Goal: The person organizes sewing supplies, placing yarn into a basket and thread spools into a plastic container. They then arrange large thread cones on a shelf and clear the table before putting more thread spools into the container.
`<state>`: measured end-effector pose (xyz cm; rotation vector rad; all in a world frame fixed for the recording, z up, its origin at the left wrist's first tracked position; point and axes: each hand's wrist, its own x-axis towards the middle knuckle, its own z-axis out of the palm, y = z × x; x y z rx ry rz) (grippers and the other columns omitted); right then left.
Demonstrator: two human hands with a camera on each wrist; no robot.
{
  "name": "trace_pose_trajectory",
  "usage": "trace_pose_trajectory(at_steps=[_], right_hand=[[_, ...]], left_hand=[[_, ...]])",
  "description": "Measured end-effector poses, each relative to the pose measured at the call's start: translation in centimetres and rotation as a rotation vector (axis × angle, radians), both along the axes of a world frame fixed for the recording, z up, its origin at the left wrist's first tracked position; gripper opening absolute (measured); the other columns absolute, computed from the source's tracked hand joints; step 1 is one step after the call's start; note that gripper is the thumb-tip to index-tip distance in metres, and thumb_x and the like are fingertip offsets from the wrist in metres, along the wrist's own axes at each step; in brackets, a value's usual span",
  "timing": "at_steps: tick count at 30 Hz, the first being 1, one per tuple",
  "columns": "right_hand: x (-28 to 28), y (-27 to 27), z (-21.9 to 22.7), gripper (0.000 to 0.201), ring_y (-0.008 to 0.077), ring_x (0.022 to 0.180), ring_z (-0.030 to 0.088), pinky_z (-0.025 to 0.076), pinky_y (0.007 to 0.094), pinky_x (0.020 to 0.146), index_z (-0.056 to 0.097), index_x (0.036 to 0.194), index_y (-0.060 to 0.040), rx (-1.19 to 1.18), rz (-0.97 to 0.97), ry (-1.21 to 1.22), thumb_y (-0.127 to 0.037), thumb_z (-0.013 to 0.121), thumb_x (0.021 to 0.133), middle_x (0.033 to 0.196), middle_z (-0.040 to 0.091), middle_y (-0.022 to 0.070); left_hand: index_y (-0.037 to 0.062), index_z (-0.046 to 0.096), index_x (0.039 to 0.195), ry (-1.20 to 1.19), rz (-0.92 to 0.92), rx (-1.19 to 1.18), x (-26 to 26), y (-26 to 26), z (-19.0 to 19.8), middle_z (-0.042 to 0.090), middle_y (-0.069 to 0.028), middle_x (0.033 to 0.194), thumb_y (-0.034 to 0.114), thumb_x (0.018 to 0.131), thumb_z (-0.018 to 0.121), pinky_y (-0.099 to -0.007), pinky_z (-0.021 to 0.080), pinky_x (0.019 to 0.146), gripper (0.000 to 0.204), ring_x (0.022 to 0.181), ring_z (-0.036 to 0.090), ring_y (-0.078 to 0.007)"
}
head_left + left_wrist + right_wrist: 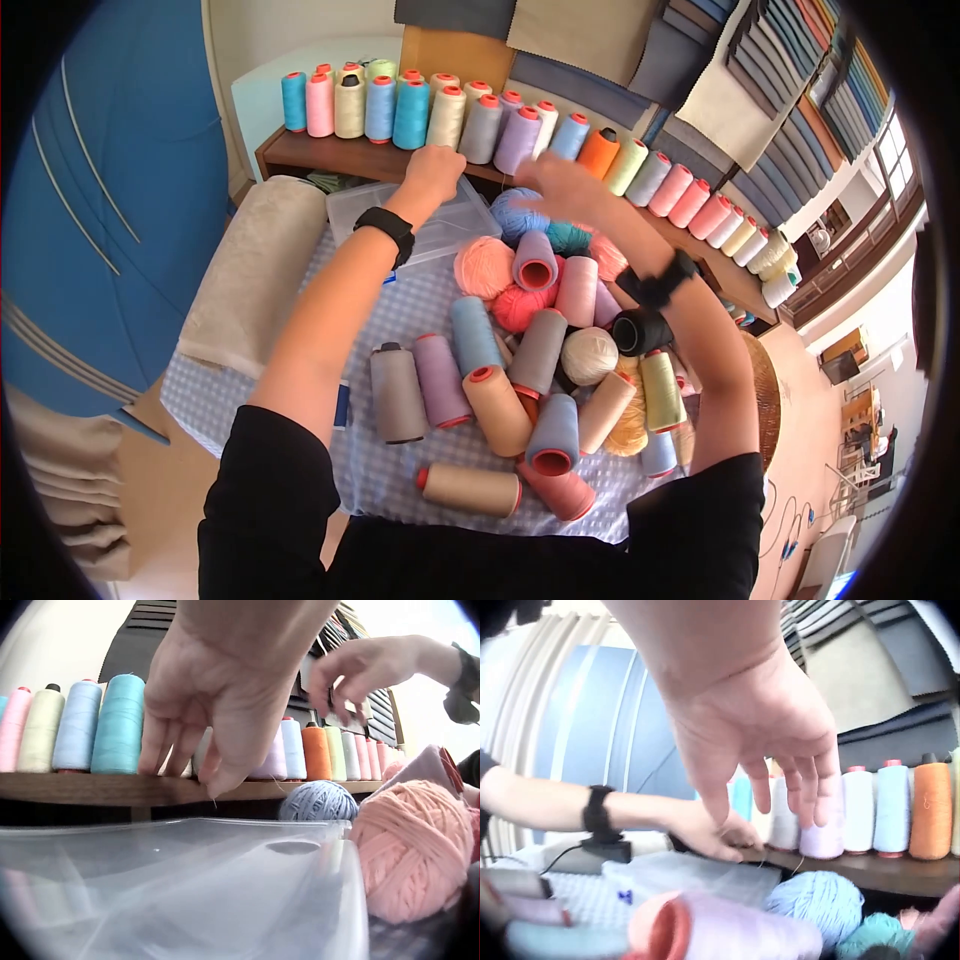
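Note:
My left hand (435, 178) is at the front edge of the shelf, just below a cream thread spool (447, 118). Its fingers bend downward, and a short loose thread (214, 802) shows by the thumb tip; I cannot tell whether they pinch it. Loosely spread, the fingers of my right hand (761, 742) hang in front of a lilac thread spool (822, 825), with nothing held. In the head view the right hand (572, 190) is blurred, over a blue yarn ball (520, 215). Another loose thread (800, 864) hangs near the lilac spool's base.
Coloured spools line the curved wooden shelf (300, 152). A clear plastic box (345, 205) lies below my left hand. Spools and yarn balls are heaped on the checked tablecloth (350, 310), including a peach yarn ball (412, 851). A rolled beige cloth (255, 270) lies left.

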<state>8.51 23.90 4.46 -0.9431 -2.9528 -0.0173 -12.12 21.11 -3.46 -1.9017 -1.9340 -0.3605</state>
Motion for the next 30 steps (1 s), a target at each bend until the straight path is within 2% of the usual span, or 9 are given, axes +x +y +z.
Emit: trace_pose_trajectory(at_steps=[2,8,14,17,18,20,21,28,30], right_hand=[[1.8,-4.7,0.0,0.055,0.0346,0.101,0.055,0.046,0.0404,0.085,0.056,0.109,-0.0094,-0.016,-0.009,-0.198,-0.046,0.070,0.070,0.108,0.053,0.0162],[3.0,-4.4,-6.1,0.053,0.0331,0.098,0.056,0.046,0.0419,0.083,0.056,0.108,-0.0088,-0.118,0.023,-0.066,-0.045,0.068,0.070,0.106,0.053,0.0155],[3.2,-3.6,-1.6,0.045,0.0325,0.100,0.056,0.047,0.0367,0.082,0.054,0.111,-0.0096,-0.392,-0.168,0.034,-0.034,0.061,0.074,0.112,0.053,0.0203],[4.8,-2.6,1.5,0.053,0.0205,0.099,0.055,0.046,0.0323,0.083,0.046,0.118,-0.0029,-0.702,-0.326,0.826,-0.029,0.061,0.075,0.115,0.051,0.0138],[5.1,-1.8,1.8,0.053,0.0205,0.099,0.055,0.046,0.0323,0.083,0.046,0.118,-0.0029,-0.696,-0.325,0.829,-0.029,0.061,0.075,0.115,0.051,0.0138],[5.3,-0.6,2.5,0.054,0.0199,0.095,0.055,0.045,0.0320,0.085,0.043,0.119,-0.0015,-1.141,-0.278,1.409,-0.027,0.062,0.076,0.116,0.049,0.0126],[5.3,-0.4,2.6,0.049,0.0199,0.093,0.055,0.044,0.0310,0.087,0.046,0.115,-0.0025,-1.191,-0.376,1.380,-0.027,0.064,0.076,0.111,0.053,0.0112],[3.0,5.4,-1.3,0.054,0.0188,0.091,0.059,0.048,0.0314,0.080,0.050,0.110,-0.0003,-0.695,-0.456,0.924,-0.022,0.076,0.067,0.100,0.059,0.0101],[2.0,9.5,-4.3,0.070,0.0242,0.096,0.061,0.050,0.0382,0.082,0.050,0.108,0.0035,-0.540,-0.406,0.884,-0.028,0.082,0.055,0.101,0.061,0.0135]], left_hand=[[0.0080,0.069,0.077,-0.013,-0.018,-0.009,-0.2,0.2,0.1,0.067,-0.0115,0.084,0.008,0.066,0.068,-0.0365,0.054,0.070,0.012,0.082,0.066,-0.0277],[0.0082,0.069,0.080,-0.010,-0.003,-0.038,0.2,0.3,0.0,0.066,-0.0126,0.083,0.007,0.063,0.068,-0.0375,0.053,0.070,0.017,0.081,0.065,-0.0289],[0.0080,0.068,0.084,-0.041,-0.024,-0.034,0.2,-0.4,0.2,0.066,-0.0122,0.085,0.009,0.065,0.067,-0.0379,0.053,0.073,0.019,0.085,0.065,-0.0283],[0.0079,0.067,0.083,-0.046,0.015,-0.077,0.5,-0.5,0.6,0.066,-0.0120,0.085,0.010,0.066,0.067,-0.0375,0.052,0.073,0.018,0.085,0.064,-0.0284],[0.0079,0.067,0.083,-0.045,0.013,-0.072,0.5,-0.5,0.6,0.066,-0.0120,0.085,0.010,0.066,0.067,-0.0375,0.052,0.073,0.018,0.085,0.064,-0.0284],[0.0081,0.067,0.085,-0.031,-0.004,-0.062,0.4,-0.5,0.5,0.066,-0.0124,0.084,0.010,0.066,0.067,-0.0369,0.053,0.072,0.019,0.082,0.065,-0.0285],[0.0081,0.067,0.085,-0.027,-0.006,-0.061,0.5,-0.5,0.5,0.066,-0.0124,0.084,0.010,0.066,0.067,-0.0369,0.053,0.072,0.019,0.082,0.065,-0.0285],[0.0077,0.067,0.085,-0.010,-0.022,-0.024,0.6,-0.8,0.3,0.066,-0.0127,0.082,0.011,0.065,0.068,-0.0373,0.053,0.070,0.020,0.080,0.065,-0.0290],[0.0076,0.066,0.085,-0.010,-0.022,-0.027,0.3,-0.7,0.3,0.066,-0.0128,0.082,0.011,0.065,0.069,-0.0374,0.053,0.070,0.021,0.080,0.065,-0.0292]])
